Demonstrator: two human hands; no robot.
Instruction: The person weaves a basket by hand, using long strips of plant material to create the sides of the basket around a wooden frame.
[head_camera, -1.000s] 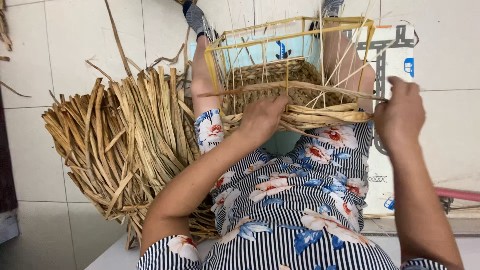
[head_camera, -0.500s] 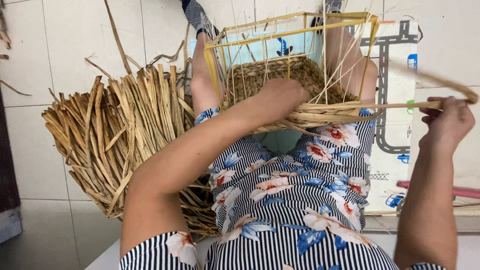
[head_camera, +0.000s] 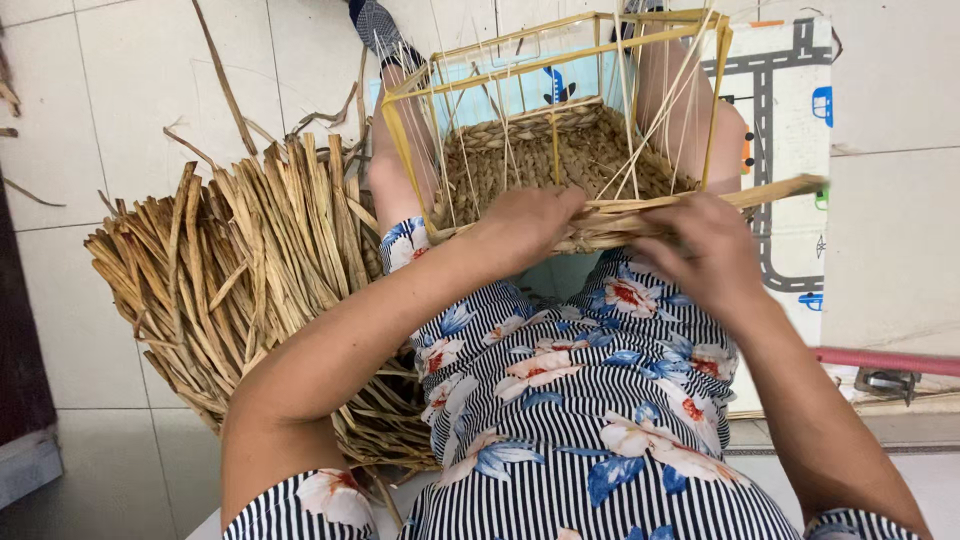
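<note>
At the far left, on the tiled floor (head_camera: 120, 90), lies a big bundle of dried straw strips (head_camera: 230, 280), with some loose pieces scattered above it. The bundle is just beside the person's left leg and it partly goes under the striped dress with flowers (head_camera: 570, 400). Moving to the right, the left hand (head_camera: 530, 225) rests on the near edge of the half-made woven basket (head_camera: 570, 160), which sits on the lap between the knees. The left fingers (head_camera: 565, 205) are curled closed and press on the woven rim; they seem to pinch the straw there, but the exact strand is hidden under the hand. The basket has a flat woven bottom and low woven walls, and thin yellow frame rods (head_camera: 560, 55) stand up around it with fine upright stakes. Further right, the right hand (head_camera: 705, 250) touches the same near rim, very near the left hand. Its fingers are bent closed around a flat straw strand (head_camera: 770, 190), which runs from the hand out to the right, a little upward. At the right side, a play mat with a printed road (head_camera: 790, 150) lies on the floor, and a red pipe (head_camera: 885, 360) lies near the right forearm.
</note>
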